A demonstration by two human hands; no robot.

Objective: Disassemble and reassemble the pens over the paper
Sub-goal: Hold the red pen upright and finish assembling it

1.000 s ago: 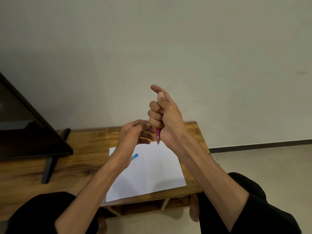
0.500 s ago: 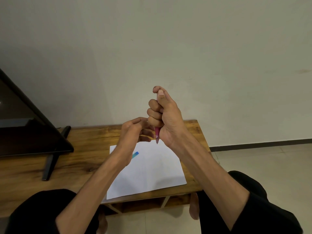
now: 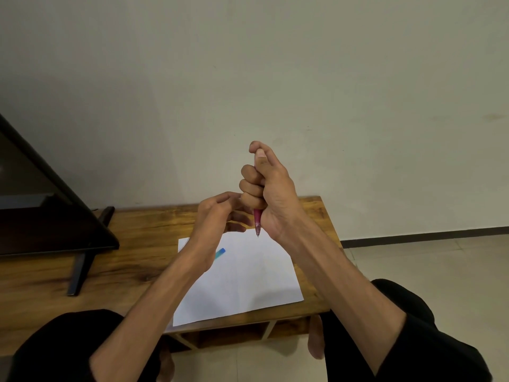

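Pink pen gripped upright at frame centre
Right hand fists around the pink pen, tip down above the white paper; left hand fingers loosely curled beside it; blue pen lies on the paper

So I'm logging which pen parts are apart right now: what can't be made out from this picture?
Head view only:
- Red pen: upper barrel hidden inside the right hand; only the tip end shows.
- Left hand: curled fingers hide whether it holds any part.
- Blue piece on the paper: mostly covered by the left wrist; what it is cannot be told.
- Black stand: cut off by the left edge.
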